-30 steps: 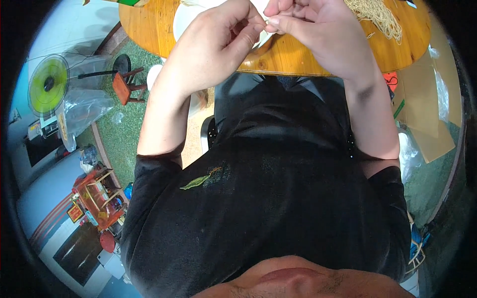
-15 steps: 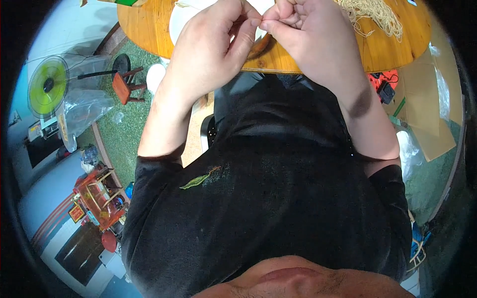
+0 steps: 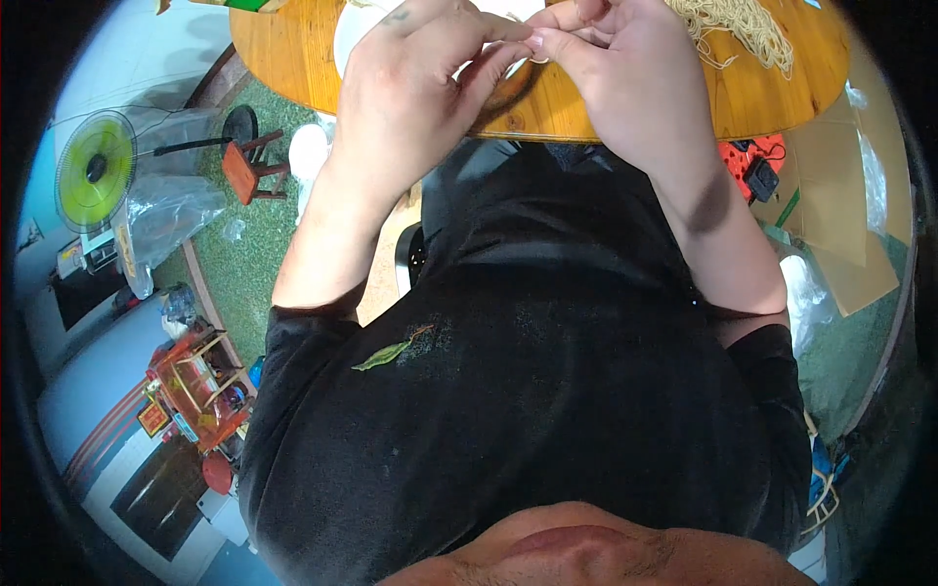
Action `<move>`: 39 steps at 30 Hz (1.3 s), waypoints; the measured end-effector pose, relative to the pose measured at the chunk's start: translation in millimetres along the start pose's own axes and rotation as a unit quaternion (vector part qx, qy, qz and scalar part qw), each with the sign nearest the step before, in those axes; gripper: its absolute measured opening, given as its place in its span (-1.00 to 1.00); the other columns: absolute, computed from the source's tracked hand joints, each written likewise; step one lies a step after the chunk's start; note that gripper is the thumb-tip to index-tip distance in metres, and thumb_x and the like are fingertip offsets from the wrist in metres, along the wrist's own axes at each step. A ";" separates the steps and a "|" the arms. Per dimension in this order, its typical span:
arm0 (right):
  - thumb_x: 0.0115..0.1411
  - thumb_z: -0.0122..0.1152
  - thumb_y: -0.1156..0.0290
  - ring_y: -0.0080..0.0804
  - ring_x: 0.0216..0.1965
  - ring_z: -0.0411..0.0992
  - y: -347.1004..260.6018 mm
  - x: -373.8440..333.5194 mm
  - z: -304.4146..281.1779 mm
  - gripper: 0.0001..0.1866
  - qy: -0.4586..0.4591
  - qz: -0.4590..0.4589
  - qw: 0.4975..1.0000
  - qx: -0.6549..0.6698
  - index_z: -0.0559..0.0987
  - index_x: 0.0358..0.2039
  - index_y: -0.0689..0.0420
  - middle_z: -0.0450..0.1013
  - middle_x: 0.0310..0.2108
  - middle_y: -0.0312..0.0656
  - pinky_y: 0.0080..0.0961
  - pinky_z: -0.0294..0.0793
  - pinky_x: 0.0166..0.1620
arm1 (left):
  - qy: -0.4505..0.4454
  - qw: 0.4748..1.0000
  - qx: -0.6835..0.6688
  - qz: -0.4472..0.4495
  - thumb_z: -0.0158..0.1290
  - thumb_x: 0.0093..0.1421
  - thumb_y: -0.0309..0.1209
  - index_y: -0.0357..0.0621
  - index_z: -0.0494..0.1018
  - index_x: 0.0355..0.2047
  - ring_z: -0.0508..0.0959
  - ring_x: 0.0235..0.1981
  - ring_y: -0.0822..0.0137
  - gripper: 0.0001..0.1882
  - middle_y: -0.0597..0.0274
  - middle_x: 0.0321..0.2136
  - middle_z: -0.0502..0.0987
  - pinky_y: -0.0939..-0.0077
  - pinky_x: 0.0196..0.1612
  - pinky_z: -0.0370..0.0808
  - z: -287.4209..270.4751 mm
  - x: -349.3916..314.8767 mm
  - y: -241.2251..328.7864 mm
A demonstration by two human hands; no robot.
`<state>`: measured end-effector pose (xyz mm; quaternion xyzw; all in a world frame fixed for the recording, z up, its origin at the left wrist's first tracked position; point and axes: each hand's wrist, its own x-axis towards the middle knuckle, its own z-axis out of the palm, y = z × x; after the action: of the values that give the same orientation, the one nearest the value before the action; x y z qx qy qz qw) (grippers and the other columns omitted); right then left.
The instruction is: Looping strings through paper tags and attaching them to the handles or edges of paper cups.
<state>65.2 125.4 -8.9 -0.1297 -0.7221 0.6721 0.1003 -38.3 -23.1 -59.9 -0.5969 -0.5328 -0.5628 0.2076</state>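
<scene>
Over the near edge of a wooden table (image 3: 293, 63), my left hand (image 3: 405, 98) and my right hand (image 3: 645, 93) meet with their fingertips pinched together. What lies between the fingers is too small and too covered to name. Behind my left hand shows part of a white round dish (image 3: 348, 44), mostly hidden by that hand. To the right, past my right hand, a loose heap of beige string (image 3: 747, 34) rests on the tabletop.
A green-bladed fan (image 3: 96, 168) and a small reddish-brown stool (image 3: 244, 176) stand at the left. Cardboard (image 3: 831, 176) and a red object (image 3: 738, 156) with a black box on it lie below the table at the right. A green leaf (image 3: 383, 355) clings to my black shirt.
The meeting point of my fingertips has shifted slightly to the right. My left hand has turned a little, and its fingers reach farther toward my right hand.
</scene>
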 end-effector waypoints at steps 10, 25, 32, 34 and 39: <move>0.18 0.24 0.77 -0.48 -0.24 0.58 22.0 2.8 -8.2 -0.76 -0.026 0.037 0.991 0.125 0.37 -0.38 0.20 0.58 -0.33 -0.13 -0.57 0.60 -0.16 | 0.032 0.999 0.017 0.022 0.34 0.05 -0.60 -0.27 0.57 -0.36 0.54 -0.48 0.02 -0.84 0.03 -0.50 0.49 0.25 -0.41 0.47 10.6 3.2 -0.3; 0.05 0.29 0.76 -0.34 -0.38 0.46 19.0 -8.9 -7.1 -0.77 0.060 -0.268 0.949 -0.154 0.43 -0.41 0.21 0.41 -0.42 -0.16 -0.43 0.44 -0.31 | -0.200 0.848 0.179 -0.456 0.18 0.30 -0.55 -0.32 0.49 -0.32 0.50 -0.45 0.34 -0.91 0.16 -0.45 0.51 0.47 -0.40 0.40 -9.2 41.5 55.5; 0.00 0.31 0.73 -0.11 -0.36 0.47 32.3 -2.4 -8.3 -0.83 0.079 -0.392 0.899 -0.177 0.51 -0.43 0.23 0.45 -0.39 -0.08 -0.33 0.45 -0.30 | -0.153 0.818 -0.229 -0.505 0.05 0.46 -0.45 -0.27 0.52 -0.22 0.39 -0.50 0.65 -0.86 0.46 -0.47 0.50 0.71 -0.44 0.31 -21.3 39.0 27.9; 0.00 0.32 0.73 -0.13 -0.35 0.50 35.6 -4.6 -7.4 -0.83 0.084 -0.372 0.912 -0.154 0.56 -0.39 0.23 0.49 -0.40 -0.07 -0.34 0.47 -0.29 | -0.152 0.707 -0.097 -0.684 0.05 0.46 -0.44 -0.26 0.53 -0.23 0.38 -0.52 0.66 -0.86 0.47 -0.49 0.50 0.74 -0.46 0.29 -22.7 49.0 35.9; 0.00 0.39 0.69 -0.15 -0.36 0.54 33.7 -13.4 0.7 -0.82 0.066 -0.344 0.930 -0.108 0.59 -0.37 0.26 0.54 -0.42 -0.07 -0.36 0.50 -0.29 | -0.121 0.850 -0.392 -0.330 0.05 0.47 -0.43 -0.24 0.56 -0.24 0.36 -0.57 0.67 -0.84 0.46 -0.50 0.52 0.74 -0.51 0.26 -26.3 9.5 3.2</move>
<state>79.4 122.5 -42.2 0.0726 -0.7824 0.5038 0.3587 -49.3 -42.6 -42.8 -0.4814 -0.4540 -0.6838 -0.3075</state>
